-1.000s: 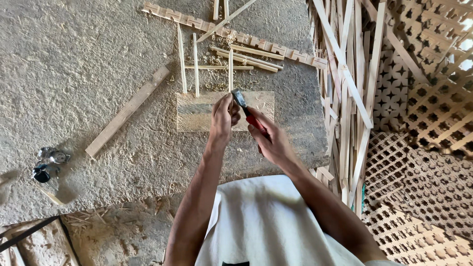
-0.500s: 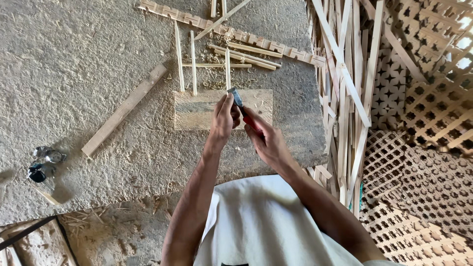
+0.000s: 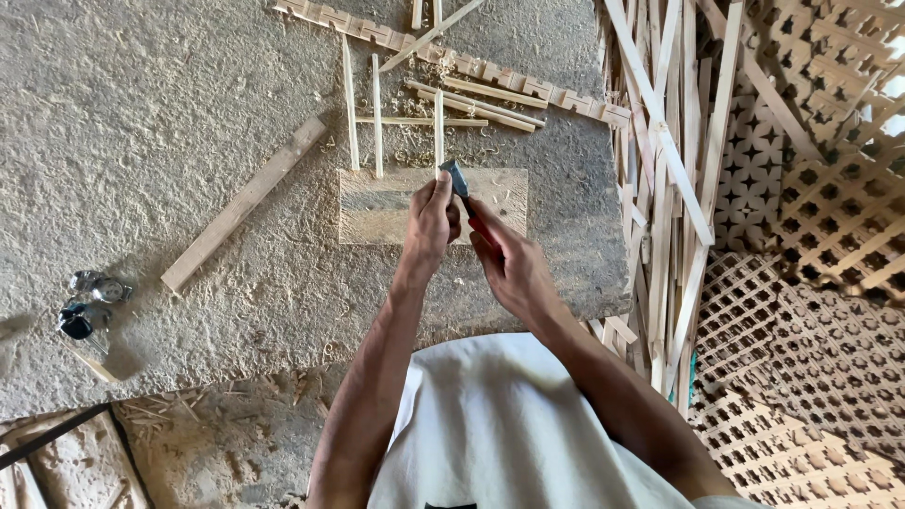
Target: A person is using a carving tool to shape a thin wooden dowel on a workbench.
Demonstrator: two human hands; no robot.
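Tabletop (image 3: 141, 141) is a rough grey slab dusted with sawdust and shavings, its near edge broken off over the debris below. Lattice panels (image 3: 820, 217) of pale wood lean at the right, partly cut off by the frame, with long slats (image 3: 660, 141) stacked against them. A flat wooden board (image 3: 377, 209) lies at the slab's centre; a loose plank (image 3: 243, 205) lies diagonally to its left. Thin sticks (image 3: 377, 113) stand across the board's far edge, beside a notched strip (image 3: 490, 80).

Left hand (image 3: 432, 219) pinches a thin upright stick (image 3: 438, 127) at its lower end on the board. Right hand (image 3: 509, 269) is clamped on a red-handled chisel (image 3: 456, 179), its dark blade touching the stick's base; the handle is mostly hidden in the fist. Small metal objects (image 3: 90, 302) at far left are hard to identify.
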